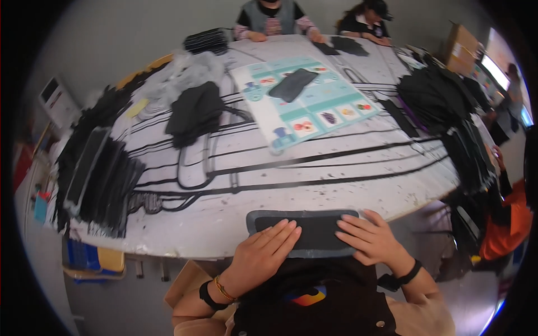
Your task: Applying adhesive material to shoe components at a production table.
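Note:
A dark grey fabric pad (318,231) with rounded corners and a paler grey border lies in front of me at the table's near edge. My left hand (264,251) rests on its left half, fingers stretched out side by side. On the pad's right end lies my right hand (371,237), its fingers flat and slightly apart. Both hands touch the pad's top face and grip nothing. Black fabric in my lap meets the pad's lower edge.
Across the white table (291,201) run black straps. Beyond them lie a turquoise printed sheet (263,124) bearing another dark pad (292,85), and a black cloth pile (194,112). Stacked dark pieces (103,182) stand left, black bundles (440,101) right. Two people sit opposite.

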The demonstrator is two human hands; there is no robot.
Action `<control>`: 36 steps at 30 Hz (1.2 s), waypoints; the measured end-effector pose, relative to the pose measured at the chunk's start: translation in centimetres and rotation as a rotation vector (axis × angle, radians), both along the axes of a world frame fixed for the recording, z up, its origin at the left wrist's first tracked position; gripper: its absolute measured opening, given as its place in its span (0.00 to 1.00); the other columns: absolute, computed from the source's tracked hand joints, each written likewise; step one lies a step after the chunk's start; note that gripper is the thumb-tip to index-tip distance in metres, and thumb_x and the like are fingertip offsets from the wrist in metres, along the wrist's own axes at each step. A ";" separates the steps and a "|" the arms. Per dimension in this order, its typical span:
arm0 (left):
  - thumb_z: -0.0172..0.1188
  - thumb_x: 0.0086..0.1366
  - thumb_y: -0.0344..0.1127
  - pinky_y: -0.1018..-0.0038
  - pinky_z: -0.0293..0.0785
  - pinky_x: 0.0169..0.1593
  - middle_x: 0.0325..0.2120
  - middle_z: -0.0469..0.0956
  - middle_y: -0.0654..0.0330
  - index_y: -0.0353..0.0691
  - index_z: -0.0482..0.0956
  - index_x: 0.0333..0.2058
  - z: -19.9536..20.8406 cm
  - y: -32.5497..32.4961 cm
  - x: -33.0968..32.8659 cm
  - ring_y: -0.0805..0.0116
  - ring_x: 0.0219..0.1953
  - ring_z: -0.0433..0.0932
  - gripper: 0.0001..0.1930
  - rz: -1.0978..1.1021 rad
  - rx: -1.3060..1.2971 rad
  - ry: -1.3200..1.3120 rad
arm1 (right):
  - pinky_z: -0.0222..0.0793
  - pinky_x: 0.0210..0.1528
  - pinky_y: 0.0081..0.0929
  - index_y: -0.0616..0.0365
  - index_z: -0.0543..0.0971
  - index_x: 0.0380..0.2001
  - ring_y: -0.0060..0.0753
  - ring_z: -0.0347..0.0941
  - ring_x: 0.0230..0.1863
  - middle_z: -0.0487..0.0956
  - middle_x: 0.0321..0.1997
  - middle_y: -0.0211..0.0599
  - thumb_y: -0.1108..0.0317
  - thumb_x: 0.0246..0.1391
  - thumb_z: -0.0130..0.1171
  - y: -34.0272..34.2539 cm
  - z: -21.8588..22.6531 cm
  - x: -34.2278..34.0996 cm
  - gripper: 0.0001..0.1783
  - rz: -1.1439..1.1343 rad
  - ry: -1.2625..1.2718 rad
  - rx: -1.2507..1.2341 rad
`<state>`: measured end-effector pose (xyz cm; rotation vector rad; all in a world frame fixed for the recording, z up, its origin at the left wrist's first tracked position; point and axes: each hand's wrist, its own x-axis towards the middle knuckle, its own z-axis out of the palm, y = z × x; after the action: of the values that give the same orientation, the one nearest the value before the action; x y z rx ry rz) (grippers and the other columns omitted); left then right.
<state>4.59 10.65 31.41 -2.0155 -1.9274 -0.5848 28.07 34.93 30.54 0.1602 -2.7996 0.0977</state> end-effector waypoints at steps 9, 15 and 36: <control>0.64 0.57 0.20 0.68 0.80 0.33 0.40 0.87 0.55 0.40 0.84 0.50 9.8 -8.4 -7.7 0.55 0.32 0.86 0.21 0.498 0.423 -0.009 | 0.59 0.70 0.57 0.66 0.75 0.64 0.67 0.69 0.67 0.75 0.67 0.59 0.52 0.65 0.50 3.1 -2.5 1.0 0.33 -0.345 0.437 -0.184; 0.62 0.66 0.26 0.66 0.79 0.36 0.33 0.85 0.56 0.45 0.82 0.49 19.0 -16.0 -16.0 0.57 0.35 0.85 0.13 1.216 0.633 0.820 | 0.66 0.65 0.54 0.65 0.78 0.61 0.68 0.73 0.61 0.80 0.60 0.56 0.51 0.66 0.50 3.0 -2.8 0.8 0.31 -0.348 0.392 -0.159; 0.68 0.64 0.51 0.58 0.75 0.56 0.43 0.86 0.55 0.43 0.80 0.56 15.5 -19.1 -22.7 0.51 0.48 0.83 0.26 1.298 0.176 0.481 | 0.62 0.67 0.55 0.63 0.77 0.60 0.65 0.69 0.66 0.78 0.63 0.52 0.64 0.64 0.53 2.7 -0.3 0.2 0.24 -0.298 0.241 -0.125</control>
<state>-18.11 -8.40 46.95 -0.4211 -2.1940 0.0801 28.29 37.66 30.24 -0.2585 -2.5340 0.1685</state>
